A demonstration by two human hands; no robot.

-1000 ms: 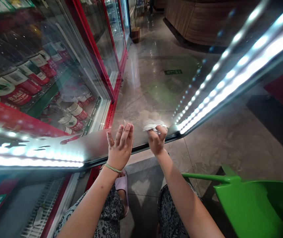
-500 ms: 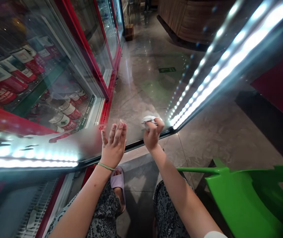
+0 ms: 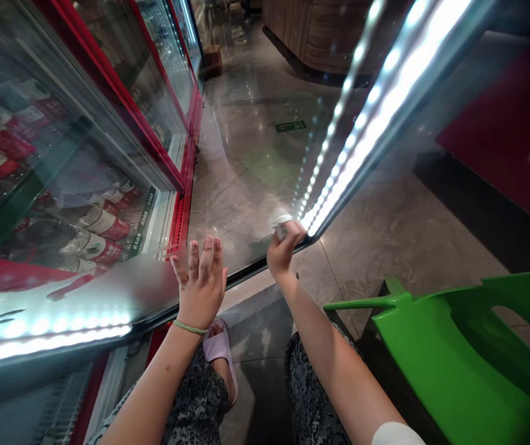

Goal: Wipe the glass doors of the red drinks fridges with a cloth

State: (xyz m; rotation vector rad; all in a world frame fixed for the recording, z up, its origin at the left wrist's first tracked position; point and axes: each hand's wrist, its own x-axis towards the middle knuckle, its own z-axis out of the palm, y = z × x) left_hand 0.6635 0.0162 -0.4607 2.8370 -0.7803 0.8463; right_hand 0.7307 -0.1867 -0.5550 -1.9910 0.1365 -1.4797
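Note:
A glass door (image 3: pixel 232 247) with a dark frame and bright LED strips down its sides stands open in front of me. My left hand (image 3: pixel 201 281) lies against the lower glass with its fingers spread, and a green band circles the wrist. Near the door's lower right corner, my right hand (image 3: pixel 285 247) is closed around a crumpled white cloth (image 3: pixel 282 219) pressed to the glass. Most of the cloth is hidden by my fingers, and it is slightly blurred. Faint smears show on the pane.
Left stands a red-framed drinks fridge (image 3: pixel 172 167) with red-labelled bottles (image 3: pixel 102 222) on its shelves. A green plastic chair (image 3: pixel 422 346) is close on my right. Farther off are a wooden counter (image 3: pixel 320 37) and a brown box (image 3: pixel 213 60).
My view has turned a little to the right. My right hand still holds the cloth at the glass near the lower right corner; my left hand's fingers are spread wider.

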